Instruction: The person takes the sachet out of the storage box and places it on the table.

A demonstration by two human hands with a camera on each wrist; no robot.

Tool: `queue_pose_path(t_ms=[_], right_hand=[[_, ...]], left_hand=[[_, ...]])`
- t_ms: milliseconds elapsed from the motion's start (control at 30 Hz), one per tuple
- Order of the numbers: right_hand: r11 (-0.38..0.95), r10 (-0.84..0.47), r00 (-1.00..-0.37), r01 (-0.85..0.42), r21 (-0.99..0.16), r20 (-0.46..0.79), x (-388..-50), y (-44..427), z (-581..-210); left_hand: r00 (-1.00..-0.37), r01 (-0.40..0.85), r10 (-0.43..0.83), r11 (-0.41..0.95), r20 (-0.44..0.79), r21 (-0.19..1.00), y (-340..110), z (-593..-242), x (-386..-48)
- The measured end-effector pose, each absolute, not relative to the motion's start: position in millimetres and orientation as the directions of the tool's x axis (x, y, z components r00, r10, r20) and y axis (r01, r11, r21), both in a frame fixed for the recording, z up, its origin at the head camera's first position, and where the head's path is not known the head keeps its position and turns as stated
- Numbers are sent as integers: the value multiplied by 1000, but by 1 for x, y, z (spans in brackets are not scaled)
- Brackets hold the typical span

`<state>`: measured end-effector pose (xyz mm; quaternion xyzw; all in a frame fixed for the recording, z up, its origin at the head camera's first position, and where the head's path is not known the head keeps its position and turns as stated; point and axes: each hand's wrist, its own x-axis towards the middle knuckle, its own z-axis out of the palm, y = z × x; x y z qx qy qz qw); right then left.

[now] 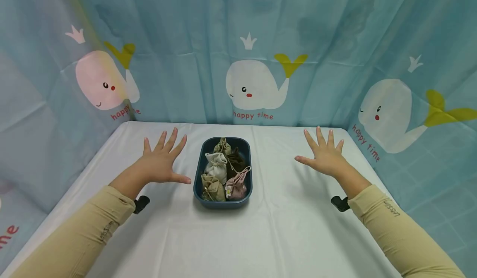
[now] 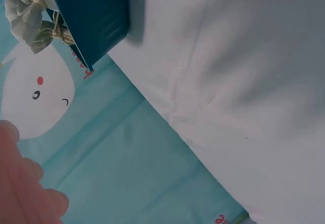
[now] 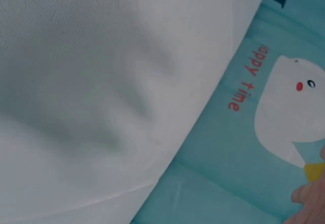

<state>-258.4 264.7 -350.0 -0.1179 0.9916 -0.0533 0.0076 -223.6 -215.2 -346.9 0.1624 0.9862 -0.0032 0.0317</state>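
A dark blue rounded basket (image 1: 222,204) stands on the white table, left of the middle. Inside it lie several small drawstring pouches: a white pouch (image 1: 216,167), a pink pouch (image 1: 237,186), a dark brown pouch (image 1: 234,162), a tan pouch (image 1: 213,188) at the front and another tan pouch (image 1: 222,146) at the back. Left of the basket my left hand (image 1: 160,160) hovers with its fingers spread, the thumb pointing at the basket's side. My right hand (image 1: 325,156) is held over the table further right, fingers also spread. Neither hand holds anything.
A white cloth (image 1: 238,245) covers the table. Light blue curtains (image 1: 179,87) with printed whales hang behind it and along both sides. Small black wrist mounts (image 1: 141,204) stick out below both cuffs.
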Motion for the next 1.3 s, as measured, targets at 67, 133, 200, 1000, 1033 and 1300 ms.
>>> queue_pose_path(t_ms=[67, 133, 200, 1000, 1033, 1300], right_hand=[[965, -239, -971, -237, -112, -3, -258, 264, -350], [964, -241, -971, -239, -114, -2, -258, 264, -350], [964, -241, -970, -239, -117, -1, -259, 263, -350], [960, -259, -966, -260, -102, 23, -259, 258, -350], [960, -259, -966, -260, -101, 22, -259, 258, -350], [960, -257, -966, -258, -111, 18, -259, 256, -350]], left_hand=[[-945, 319, 319, 948, -69, 12, -214, -346, -223], [-945, 317, 317, 948, -75, 14, -213, -346, -222], [-945, 318, 318, 948, -76, 14, -211, -346, -221], [-917, 390, 394, 919, -70, 58, -187, -359, -214], [-915, 394, 397, 917, -68, 57, -186, -360, -215], [-908, 407, 410, 912, -84, 51, -179, -365, -215]])
